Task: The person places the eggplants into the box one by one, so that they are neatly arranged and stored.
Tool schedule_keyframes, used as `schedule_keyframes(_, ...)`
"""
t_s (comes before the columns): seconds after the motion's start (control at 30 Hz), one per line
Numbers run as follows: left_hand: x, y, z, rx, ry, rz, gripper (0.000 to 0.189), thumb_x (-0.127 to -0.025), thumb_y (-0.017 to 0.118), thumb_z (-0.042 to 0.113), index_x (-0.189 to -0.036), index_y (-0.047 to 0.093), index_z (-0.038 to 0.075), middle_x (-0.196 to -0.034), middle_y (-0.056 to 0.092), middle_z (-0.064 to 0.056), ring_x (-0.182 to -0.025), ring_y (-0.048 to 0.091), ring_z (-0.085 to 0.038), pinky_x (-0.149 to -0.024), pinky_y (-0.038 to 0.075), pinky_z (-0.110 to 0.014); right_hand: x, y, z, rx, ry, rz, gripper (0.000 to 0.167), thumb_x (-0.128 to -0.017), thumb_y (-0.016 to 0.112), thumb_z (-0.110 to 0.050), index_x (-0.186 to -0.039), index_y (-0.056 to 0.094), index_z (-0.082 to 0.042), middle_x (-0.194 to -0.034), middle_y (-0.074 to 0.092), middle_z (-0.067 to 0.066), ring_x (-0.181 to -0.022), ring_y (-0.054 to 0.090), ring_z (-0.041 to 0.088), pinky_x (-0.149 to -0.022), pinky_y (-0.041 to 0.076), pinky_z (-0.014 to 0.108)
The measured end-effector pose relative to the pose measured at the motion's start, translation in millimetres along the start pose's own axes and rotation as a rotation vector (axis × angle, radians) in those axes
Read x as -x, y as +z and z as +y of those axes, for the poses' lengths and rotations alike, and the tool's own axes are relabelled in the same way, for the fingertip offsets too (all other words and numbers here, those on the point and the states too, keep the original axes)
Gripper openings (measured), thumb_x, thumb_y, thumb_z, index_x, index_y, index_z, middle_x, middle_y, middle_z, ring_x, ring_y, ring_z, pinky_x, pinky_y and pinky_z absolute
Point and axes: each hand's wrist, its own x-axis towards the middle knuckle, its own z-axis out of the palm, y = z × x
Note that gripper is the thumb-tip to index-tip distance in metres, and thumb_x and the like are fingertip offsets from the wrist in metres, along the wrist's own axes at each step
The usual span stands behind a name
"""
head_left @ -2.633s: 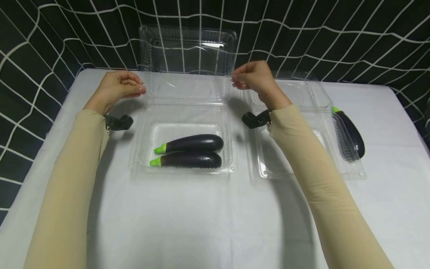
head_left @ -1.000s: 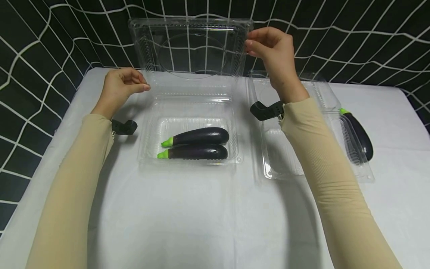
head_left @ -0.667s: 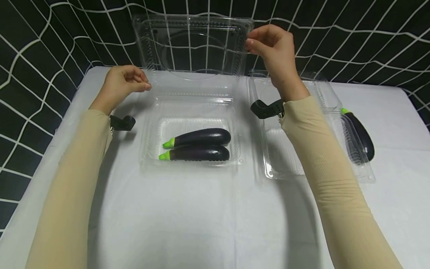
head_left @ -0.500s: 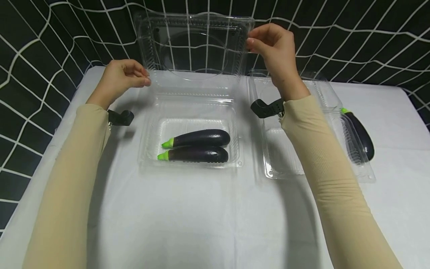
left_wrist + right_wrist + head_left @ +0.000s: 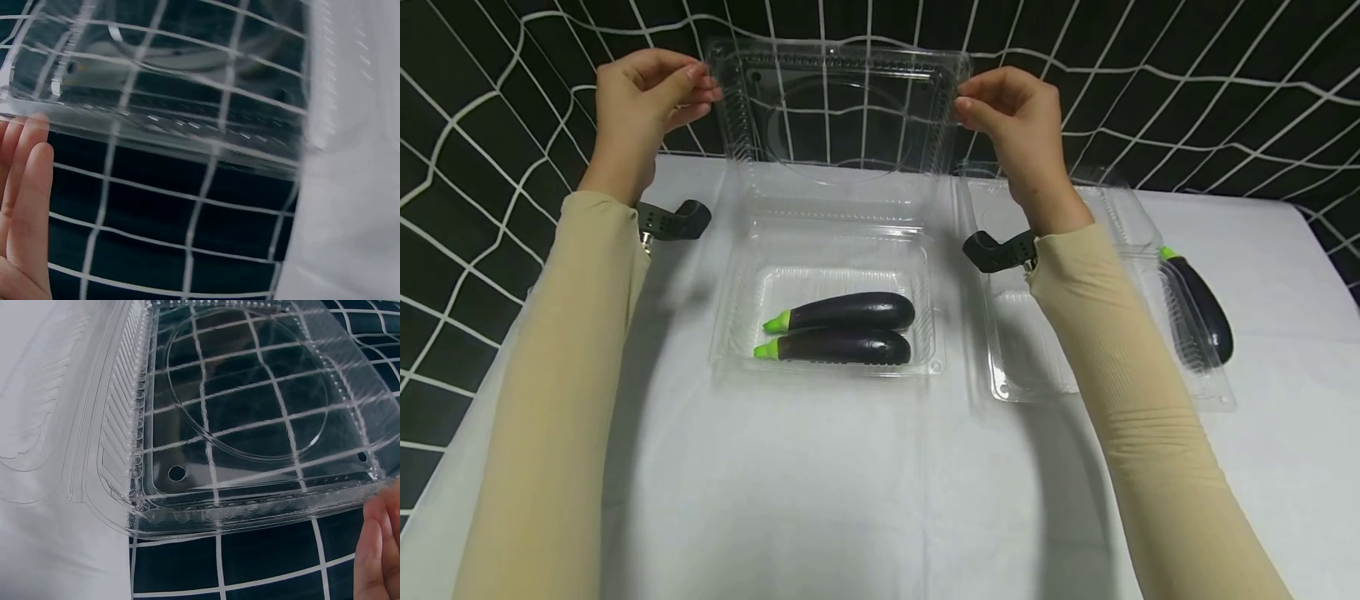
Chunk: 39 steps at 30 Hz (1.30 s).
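A clear plastic clamshell container [image 5: 827, 375] lies open in the head view, with two dark eggplants [image 5: 850, 312] side by side in its base. Its raised lid [image 5: 842, 125] leans up at the back. My right hand [image 5: 1018, 125] pinches the lid's right edge near the top corner. At the opposite corner, my left hand [image 5: 640, 108] has its fingertips at the left edge. In the left wrist view, those fingers [image 5: 28, 134] meet the lid's corner while the thumb tip sits just off it. The right wrist view has the right fingers [image 5: 372, 544] at the lid's far corner.
To the right stands a second open clear clamshell [image 5: 1022, 333], partly hidden by the right forearm. A third eggplant [image 5: 1202, 308] lies just past its right side. Black cloth with white netting [image 5: 1187, 83] hangs behind the white table [image 5: 775, 500].
Both hands have risen from the lid's lower sides. The right hand rose first and has stayed at the upper right edge; the left hand has just moved up to the upper left corner.
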Motion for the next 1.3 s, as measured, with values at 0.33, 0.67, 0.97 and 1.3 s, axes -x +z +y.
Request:
schedule_keyframes(0.33,0.2,5.9,15.0,0.024,-0.005,0.042,0.015,-0.085,0.067,0.011,-0.097,0.071,0.002,-0.090,0.067,-0.006,-0.084,0.065,-0.018,-0.083,0.051,-0.021,2.2,-3.2,-4.2,0.082,-0.004,-0.016,0.006,-0.085,0.068,0.000,-0.089,0.071,-0.004,-0.089,0.068,0.010,-0.079,0.062,0.015,-0.078,0.051,0.025)
schedule_keyframes(0.67,1.4,2.1,22.8,-0.043,0.013,0.012,0.015,-0.083,0.069,0.011,-0.094,0.072,0.003,-0.091,0.067,-0.005,-0.086,0.064,-0.017,-0.084,0.051,-0.021,1.3,-9.2,-16.1,-0.056,-0.012,-0.006,0.005,-0.084,0.068,0.000,-0.087,0.072,0.000,-0.085,0.067,0.009,-0.078,0.063,0.019,-0.078,0.052,0.025)
schedule_keyframes(0.97,0.5,0.6,23.8,-0.090,0.069,0.020,0.014,-0.083,0.068,0.010,-0.094,0.073,0.003,-0.089,0.067,-0.004,-0.086,0.064,-0.016,-0.087,0.049,-0.021,-3.5,-5.1,-23.7,-0.048,-0.016,0.025,0.004,-0.084,0.069,0.001,-0.085,0.071,-0.002,-0.085,0.067,0.008,-0.077,0.062,0.018,-0.078,0.051,0.024)
schedule_keyframes(1.3,1.2,-4.2,19.5,-0.028,0.089,0.033,0.013,-0.081,0.070,0.009,-0.092,0.073,0.002,-0.089,0.068,-0.006,-0.086,0.065,-0.017,-0.087,0.050,-0.022,-3.3,-0.7,-19.6,-0.096,-0.051,0.009,0.006,-0.084,0.068,0.003,-0.082,0.070,-0.002,-0.081,0.066,0.007,-0.075,0.061,0.019,-0.076,0.050,0.026)
